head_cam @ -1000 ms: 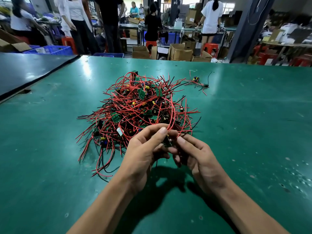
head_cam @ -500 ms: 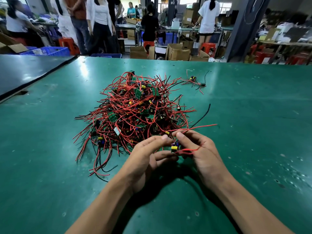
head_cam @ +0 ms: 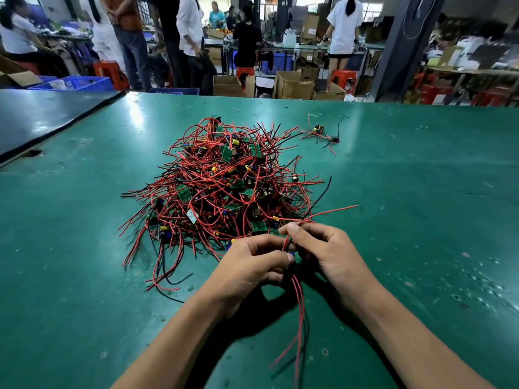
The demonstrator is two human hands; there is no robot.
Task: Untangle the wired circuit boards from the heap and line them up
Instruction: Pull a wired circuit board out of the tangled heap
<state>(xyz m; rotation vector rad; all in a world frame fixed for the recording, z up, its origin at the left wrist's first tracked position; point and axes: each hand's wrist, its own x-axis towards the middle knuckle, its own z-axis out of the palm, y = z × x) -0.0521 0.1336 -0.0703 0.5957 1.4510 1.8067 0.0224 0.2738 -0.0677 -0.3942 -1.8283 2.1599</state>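
At the near edge of the tangled heap (head_cam: 224,186) of red-and-black-wired green circuit boards on the green table (head_cam: 421,192), the left hand (head_cam: 252,265) grips one small wired board (head_cam: 291,252); the right hand (head_cam: 328,248) pinches its red wires (head_cam: 286,240).

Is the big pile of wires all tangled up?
Tangled: in the heap, red and black wires loop across each other, with green boards buried among them.

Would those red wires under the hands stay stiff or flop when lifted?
Probably floppy: the red wires droop in loose curves below the left hand and right hand. Likely to snag: strands in the heap loop together.
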